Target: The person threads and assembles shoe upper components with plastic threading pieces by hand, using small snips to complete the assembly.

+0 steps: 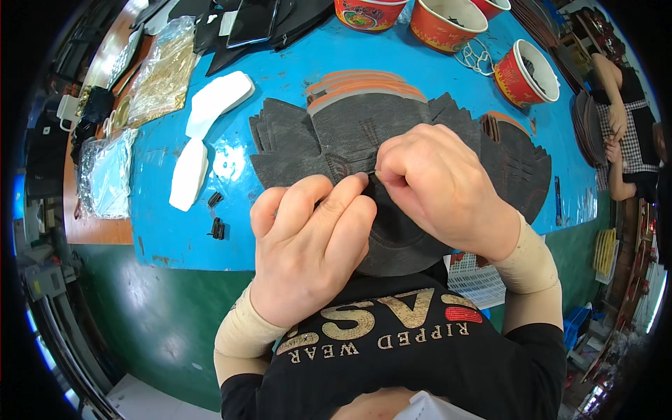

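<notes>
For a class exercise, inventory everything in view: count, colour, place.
Table: one, blue, centre
Grey pieces: many, dark grey, centre
Orange pieces: several, orange, behind these
White pieces: two, white, left of these
Black bundles: two, black, below white pieces
Packets: two, gold and pale blue, far left
Device: one, black, upper left
Tubs: four, red, upper right
Cord: one tangle, white, between tubs
Floor: one, green, below
Co-worker: one, black and checked, right edge
Edge clutter: uncountable, mixed, both sides
Shirt: one, black, bottom
Sleeves: two, beige, wrists
Left hand, right hand: one each, bare, at grey pieces
</notes>
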Tool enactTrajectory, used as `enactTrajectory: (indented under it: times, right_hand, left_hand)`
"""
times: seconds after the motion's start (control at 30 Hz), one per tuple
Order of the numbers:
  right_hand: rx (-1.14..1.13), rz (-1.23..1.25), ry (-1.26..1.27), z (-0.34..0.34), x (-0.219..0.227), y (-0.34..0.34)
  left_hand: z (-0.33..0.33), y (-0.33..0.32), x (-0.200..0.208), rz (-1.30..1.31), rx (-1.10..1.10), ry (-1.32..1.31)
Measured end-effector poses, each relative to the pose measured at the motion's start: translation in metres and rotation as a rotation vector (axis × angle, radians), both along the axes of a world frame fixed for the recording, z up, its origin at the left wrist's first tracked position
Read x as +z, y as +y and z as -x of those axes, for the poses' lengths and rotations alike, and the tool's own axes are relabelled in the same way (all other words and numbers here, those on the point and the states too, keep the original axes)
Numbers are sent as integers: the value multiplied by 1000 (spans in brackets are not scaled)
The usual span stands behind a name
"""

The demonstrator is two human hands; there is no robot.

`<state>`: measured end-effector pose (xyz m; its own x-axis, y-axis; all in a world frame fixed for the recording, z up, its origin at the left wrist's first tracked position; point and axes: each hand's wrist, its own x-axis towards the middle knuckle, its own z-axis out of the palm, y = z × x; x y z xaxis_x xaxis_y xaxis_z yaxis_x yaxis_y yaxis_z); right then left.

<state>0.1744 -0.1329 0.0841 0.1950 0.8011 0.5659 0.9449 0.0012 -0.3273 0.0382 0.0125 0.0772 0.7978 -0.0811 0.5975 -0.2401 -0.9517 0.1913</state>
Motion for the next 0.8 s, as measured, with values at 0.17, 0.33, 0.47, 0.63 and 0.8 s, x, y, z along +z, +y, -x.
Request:
enactTrajectory:
  times: [0.17,0.33,0.47,0.63,0.8]
  right_hand:
    - [-284,-307,203,2,2,-9]
    - [-215,-125,-41,-2,7,-24]
    - [-191,25,-128,13,1,-19]
    - [-258,106,-268,27,2,-14]
    - [-295,80,-219,32,0,-13]
  left_hand:
    - [3,-6,-1,28,25,37]
    - [5,-6,0,9,43,53]
    - [2,-7,0,-40,47,52]
    - [1,-8,4,-226,73,17]
    - [0,-9,11,-311,72,116]
